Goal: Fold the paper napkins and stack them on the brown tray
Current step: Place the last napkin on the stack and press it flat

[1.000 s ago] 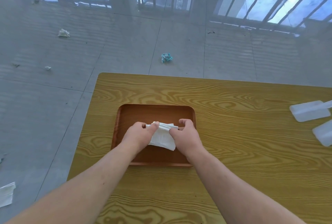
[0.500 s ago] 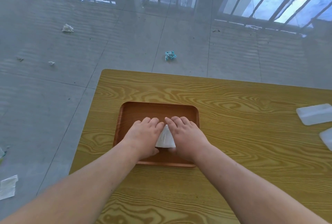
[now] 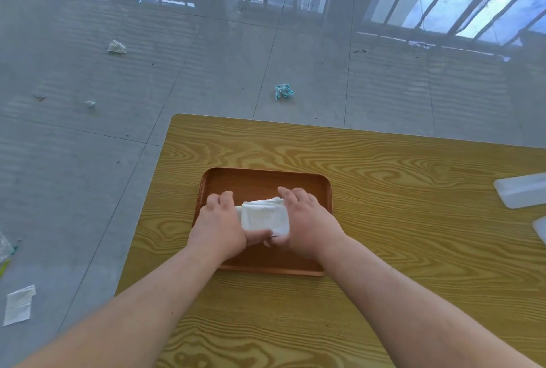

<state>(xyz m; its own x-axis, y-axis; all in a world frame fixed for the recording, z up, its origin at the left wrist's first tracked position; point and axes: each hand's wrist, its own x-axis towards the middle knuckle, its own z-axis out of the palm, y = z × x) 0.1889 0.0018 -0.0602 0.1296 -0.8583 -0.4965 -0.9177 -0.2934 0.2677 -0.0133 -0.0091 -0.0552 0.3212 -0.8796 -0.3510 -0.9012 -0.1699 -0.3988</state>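
A brown tray [image 3: 266, 180] lies on the wooden table near its left edge. In the tray sits a small stack of folded white paper napkins [image 3: 263, 215]. My left hand [image 3: 217, 227] grips the stack's left side, its thumb reaching along the near edge. My right hand [image 3: 305, 220] holds the right side, with the fingers along the far edge and the thumb at the near corner. Both hands hide the ends of the stack.
The yellow wood-grain table [image 3: 384, 220] has its left edge close to the tray. Two translucent plastic packs [image 3: 521, 193] lie at the table's right edge. Crumpled paper [image 3: 284, 91] and a flat napkin [image 3: 19, 304] lie on the grey tiled floor. A railing runs along the back.
Half a second ago both palms lay flat over the napkins, pressing them down. Now the hands have moved apart to the sides of the stack, and its top shows.
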